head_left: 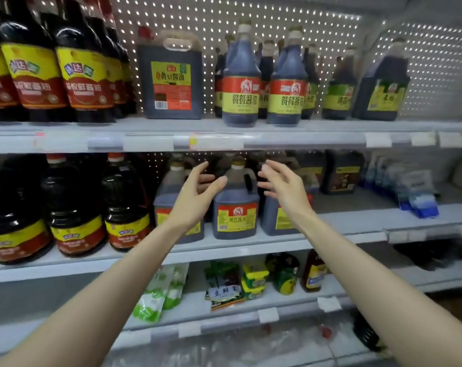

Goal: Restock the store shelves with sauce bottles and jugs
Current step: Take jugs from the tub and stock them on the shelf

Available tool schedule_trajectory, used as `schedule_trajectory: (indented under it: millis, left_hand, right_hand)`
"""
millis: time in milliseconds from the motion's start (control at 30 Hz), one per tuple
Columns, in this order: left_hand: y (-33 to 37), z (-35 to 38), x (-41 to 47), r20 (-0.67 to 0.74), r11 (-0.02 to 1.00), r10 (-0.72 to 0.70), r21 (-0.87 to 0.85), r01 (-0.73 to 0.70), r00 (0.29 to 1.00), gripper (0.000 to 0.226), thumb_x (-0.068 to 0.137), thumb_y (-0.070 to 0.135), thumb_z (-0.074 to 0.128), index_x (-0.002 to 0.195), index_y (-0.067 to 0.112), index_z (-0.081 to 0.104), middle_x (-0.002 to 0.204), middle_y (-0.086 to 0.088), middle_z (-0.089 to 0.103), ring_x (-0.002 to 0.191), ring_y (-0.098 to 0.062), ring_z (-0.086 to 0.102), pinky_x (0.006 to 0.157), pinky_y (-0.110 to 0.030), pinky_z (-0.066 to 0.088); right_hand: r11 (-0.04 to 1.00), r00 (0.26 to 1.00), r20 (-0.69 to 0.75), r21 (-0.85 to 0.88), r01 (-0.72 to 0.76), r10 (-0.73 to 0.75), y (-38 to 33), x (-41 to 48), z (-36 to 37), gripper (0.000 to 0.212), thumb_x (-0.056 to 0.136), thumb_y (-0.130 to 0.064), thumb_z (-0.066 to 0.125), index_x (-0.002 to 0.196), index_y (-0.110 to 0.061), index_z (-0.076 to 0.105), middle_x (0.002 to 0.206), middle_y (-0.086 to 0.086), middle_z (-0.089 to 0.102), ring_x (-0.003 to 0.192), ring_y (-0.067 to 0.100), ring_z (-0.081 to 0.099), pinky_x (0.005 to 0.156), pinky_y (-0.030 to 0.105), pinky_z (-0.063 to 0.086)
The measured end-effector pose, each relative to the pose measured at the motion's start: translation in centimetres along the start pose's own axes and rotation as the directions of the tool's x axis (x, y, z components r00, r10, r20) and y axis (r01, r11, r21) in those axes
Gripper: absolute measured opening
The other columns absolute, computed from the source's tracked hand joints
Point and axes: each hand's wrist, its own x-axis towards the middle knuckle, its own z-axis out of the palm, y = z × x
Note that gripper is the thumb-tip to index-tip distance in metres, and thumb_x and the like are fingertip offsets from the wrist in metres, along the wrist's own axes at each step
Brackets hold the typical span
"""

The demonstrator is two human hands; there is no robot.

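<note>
Bare forearms are stretching in from five and seven o'clock. Left hand point(198, 190) is hovering at nine o'clock of the soy sauce jug point(235, 207), right hand point(282, 186) at three o'clock, fingers spread apart, gripping nothing. Jug's standing upright on the middle shelf point(251, 250).

You are in a shop, at a grocery aisle. White metal shelves point(304, 141) with a pegboard back point(290, 22) carry rows of matching sauce bottles point(84, 72) and jugs point(236, 207), labels facing out. Price tags point(378, 140) sit along each shelf's front edge, and packets point(155, 295) lie lower down.
</note>
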Motion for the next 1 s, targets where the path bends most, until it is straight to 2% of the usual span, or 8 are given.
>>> schedule_trajectory:
  millis: [167, 300, 433, 567, 667, 800, 867, 1000]
  left_hand:
    - [-6.0, 5.4, -2.4, 0.041, 0.989, -0.147, -0.010, 0.148, 0.988, 0.074, 0.081, 0.048, 0.061, 0.144, 0.021, 0.034, 0.129, -0.002, 0.055, 0.113, -0.012, 0.054, 0.079, -0.014, 0.042]
    - [-11.7, 10.1, -5.1, 0.045, 0.953, -0.303, -0.018, 0.304, 0.952, 0.061, 0.091, 0.034, 0.060, 0.144, 0.020, 0.034, 0.119, 0.000, 0.057, 0.109, -0.012, 0.057, 0.077, -0.012, 0.044]
    - [-18.2, 14.3, -8.4, -0.004, 0.895, -0.447, -0.017, 0.446, 0.895, 0.056, 0.093, 0.022, 0.059, 0.143, 0.012, 0.036, 0.121, -0.008, 0.058, 0.091, -0.002, 0.057, 0.065, -0.002, 0.044]
    - [-24.6, 17.3, -12.2, -0.025, 0.813, -0.583, -0.022, 0.583, 0.812, 0.058, 0.092, 0.032, 0.058, 0.144, 0.018, 0.035, 0.117, 0.002, 0.057, 0.095, -0.004, 0.056, 0.066, -0.009, 0.043]
    - [-29.2, 19.0, -15.5, -0.054, 0.741, -0.671, -0.006, 0.672, 0.740, 0.057, 0.093, 0.033, 0.058, 0.143, 0.018, 0.036, 0.106, 0.009, 0.056, 0.100, -0.009, 0.057, 0.076, -0.018, 0.042]
    - [-35.3, 20.6, -19.5, -0.042, 0.632, -0.773, 0.036, 0.774, 0.633, 0.058, 0.093, 0.038, 0.058, 0.143, 0.021, 0.035, 0.110, 0.008, 0.054, 0.103, -0.010, 0.056, 0.071, -0.017, 0.042]
    - [-38.4, 21.2, -21.4, -0.030, 0.584, -0.810, 0.050, 0.810, 0.586, 0.059, 0.092, 0.042, 0.057, 0.143, 0.024, 0.035, 0.108, 0.012, 0.053, 0.098, -0.004, 0.054, 0.077, -0.022, 0.042]
    - [-45.7, 22.6, -25.2, -0.049, 0.510, -0.857, 0.057, 0.858, 0.512, 0.059, 0.092, 0.043, 0.057, 0.143, 0.022, 0.037, 0.118, 0.003, 0.055, 0.110, -0.014, 0.053, 0.088, -0.027, 0.041]
  right_hand:
    - [0.992, 0.992, 0.019, -0.011, -0.128, 0.128, 7.9, -2.1, -2.9, 0.025, 0.095, -0.030, 0.058, 0.119, -0.023, 0.056, 0.106, -0.001, 0.067, 0.092, 0.015, 0.066, 0.073, 0.023, 0.049]
    - [0.964, 0.962, 0.055, -0.028, -0.265, 0.266, 15.2, -3.3, -5.3, 0.024, 0.094, -0.031, 0.059, 0.116, -0.024, 0.057, 0.107, 0.002, 0.067, 0.092, 0.017, 0.066, 0.077, 0.025, 0.049]
    - [0.921, 0.917, 0.088, -0.058, -0.384, 0.388, 23.3, -5.0, -7.7, 0.019, 0.094, -0.029, 0.059, 0.112, -0.024, 0.058, 0.106, 0.006, 0.068, 0.086, 0.014, 0.065, 0.072, 0.022, 0.047]
    - [0.876, 0.867, 0.126, -0.087, -0.475, 0.483, 31.0, -7.6, -8.9, 0.019, 0.094, -0.027, 0.059, 0.112, -0.023, 0.057, 0.095, -0.004, 0.067, 0.083, 0.010, 0.065, 0.075, 0.022, 0.051]
    - [0.831, 0.819, 0.141, -0.103, -0.547, 0.557, 36.5, -10.0, -9.3, 0.019, 0.094, -0.025, 0.060, 0.112, -0.020, 0.058, 0.097, 0.000, 0.067, 0.085, 0.013, 0.065, 0.072, 0.019, 0.049]
    - [0.751, 0.733, 0.165, -0.133, -0.647, 0.660, 43.4, -13.8, -9.6, 0.025, 0.094, -0.027, 0.060, 0.116, -0.015, 0.060, 0.110, 0.005, 0.066, 0.089, 0.015, 0.065, 0.073, 0.018, 0.046]
    - [0.717, 0.697, 0.166, -0.167, -0.677, 0.697, 46.8, -15.8, -9.7, 0.034, 0.094, -0.029, 0.060, 0.124, -0.012, 0.060, 0.114, 0.005, 0.066, 0.092, 0.013, 0.065, 0.078, 0.019, 0.047]
    - [0.669, 0.655, 0.145, -0.230, -0.707, 0.742, 54.3, -19.9, -9.9, 0.033, 0.094, -0.027, 0.059, 0.124, -0.012, 0.059, 0.106, -0.003, 0.064, 0.097, 0.009, 0.061, 0.077, 0.009, 0.046]
